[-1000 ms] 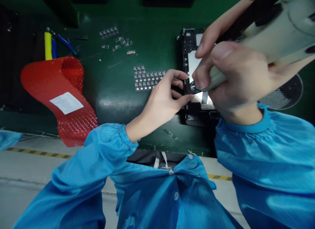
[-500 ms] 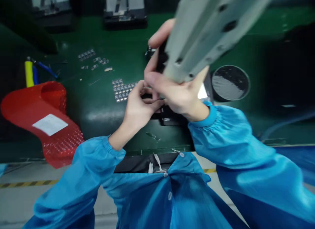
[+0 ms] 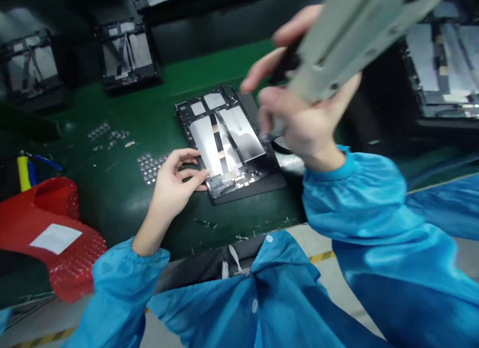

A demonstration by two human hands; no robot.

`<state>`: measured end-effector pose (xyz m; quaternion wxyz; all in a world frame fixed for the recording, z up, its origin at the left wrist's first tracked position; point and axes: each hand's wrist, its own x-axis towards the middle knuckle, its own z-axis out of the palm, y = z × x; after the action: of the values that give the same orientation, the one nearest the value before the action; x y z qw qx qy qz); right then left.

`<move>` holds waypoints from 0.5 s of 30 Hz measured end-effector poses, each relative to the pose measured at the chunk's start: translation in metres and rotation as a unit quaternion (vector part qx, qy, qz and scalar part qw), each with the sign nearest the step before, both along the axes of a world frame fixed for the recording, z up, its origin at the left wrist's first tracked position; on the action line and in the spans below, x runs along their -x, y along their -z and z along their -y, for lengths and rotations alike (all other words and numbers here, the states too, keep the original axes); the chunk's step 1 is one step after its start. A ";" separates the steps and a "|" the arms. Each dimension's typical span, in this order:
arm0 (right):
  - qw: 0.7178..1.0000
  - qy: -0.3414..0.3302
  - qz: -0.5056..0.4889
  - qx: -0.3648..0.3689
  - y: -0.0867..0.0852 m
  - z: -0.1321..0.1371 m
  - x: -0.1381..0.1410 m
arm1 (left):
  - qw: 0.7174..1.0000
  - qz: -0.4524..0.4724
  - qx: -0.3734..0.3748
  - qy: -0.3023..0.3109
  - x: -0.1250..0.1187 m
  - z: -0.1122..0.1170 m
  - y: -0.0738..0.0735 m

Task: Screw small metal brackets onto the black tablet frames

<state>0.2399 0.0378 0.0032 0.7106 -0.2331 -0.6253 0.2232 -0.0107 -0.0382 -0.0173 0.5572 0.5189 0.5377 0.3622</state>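
Note:
An opened tablet (image 3: 239, 133) lies face down on the green work mat, its silver battery panels, ribbon cables and circuit board exposed. My left hand (image 3: 174, 181) grips its lower left edge, thumb on top and fingers along the side. Above the tablet's right side my right hand (image 3: 305, 116) is wrapped round a long pale grey electric screwdriver (image 3: 359, 34) with a black lever. Its body looms close to the camera; the tip by the tablet's right edge is blurred. Beside my left hand sits a block of small metal parts (image 3: 147, 168).
More opened tablets stand at the back left, such as one tablet (image 3: 129, 54), and another tablet (image 3: 445, 64) at the right. Small loose parts (image 3: 119, 134) lie left. A red bubble-wrap pouch (image 3: 37, 228) and yellow-handled tool (image 3: 23, 173) are far left. A round dish (image 3: 282, 144) is mostly hidden.
My hands have moved apart: the left now holds the tablet's edge, the right has drawn back to the right with the screwdriver. The tablet is uncovered, and the view has tilted.

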 end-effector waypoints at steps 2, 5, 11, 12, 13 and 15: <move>0.998 0.036 -0.042 -0.002 0.015 -0.012 -0.038 | 1.000 -0.018 0.011 0.022 0.000 -0.003 -0.006; 0.996 0.062 -0.068 0.015 0.030 -0.017 -0.071 | 0.995 -0.065 0.032 0.063 0.000 -0.011 -0.018; 0.992 0.073 -0.100 -0.013 0.036 -0.021 -0.067 | 0.992 -0.058 0.060 0.094 0.004 -0.021 -0.022; 0.992 0.069 -0.101 -0.016 0.036 -0.022 -0.064 | 0.993 -0.052 0.060 0.091 0.005 -0.021 -0.021; 0.993 0.063 -0.101 -0.018 0.037 -0.022 -0.063 | 0.993 -0.048 0.058 0.090 0.006 -0.020 -0.019; 0.994 0.054 -0.098 -0.017 0.036 -0.021 -0.063 | 0.993 -0.047 0.056 0.088 0.008 -0.019 -0.015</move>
<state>0.3026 0.0587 -0.0332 0.7834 -0.2317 -0.5425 0.1958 -0.0184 -0.0190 -0.0018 0.5893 0.5485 0.5350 0.2562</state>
